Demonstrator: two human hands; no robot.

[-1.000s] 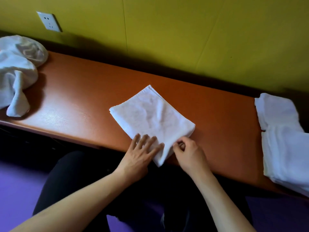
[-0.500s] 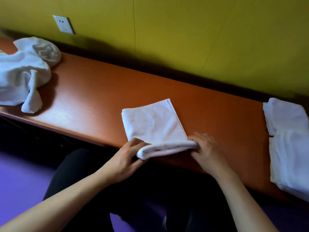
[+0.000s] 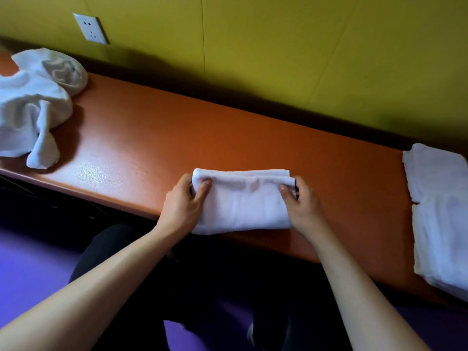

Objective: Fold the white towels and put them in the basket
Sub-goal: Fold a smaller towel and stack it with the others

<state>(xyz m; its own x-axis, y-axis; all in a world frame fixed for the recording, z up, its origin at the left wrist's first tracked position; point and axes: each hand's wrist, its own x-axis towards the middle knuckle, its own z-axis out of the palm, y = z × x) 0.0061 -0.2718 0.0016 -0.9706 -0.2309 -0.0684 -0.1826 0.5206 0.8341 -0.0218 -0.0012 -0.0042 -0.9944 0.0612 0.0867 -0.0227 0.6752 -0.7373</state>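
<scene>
A folded white towel (image 3: 243, 201) lies as a compact rectangle at the near edge of the orange table (image 3: 202, 138). My left hand (image 3: 183, 206) grips its left end, thumb on top and fingers underneath. My right hand (image 3: 302, 206) grips its right end the same way. A heap of crumpled white towels (image 3: 33, 107) sits at the far left of the table. Folded white towels (image 3: 440, 219) lie stacked at the right end. No basket is in view.
A yellow-green wall (image 3: 278, 46) with a white socket (image 3: 90, 28) runs behind the table. Bare orange tabletop stretches between the crumpled heap and the towel in my hands. My dark-clad legs and a purple floor (image 3: 30, 262) are below the table edge.
The towel's near edge was lifted and folded over away from me, halving it into a narrower rectangle. Both hands moved from its near corners to its two ends.
</scene>
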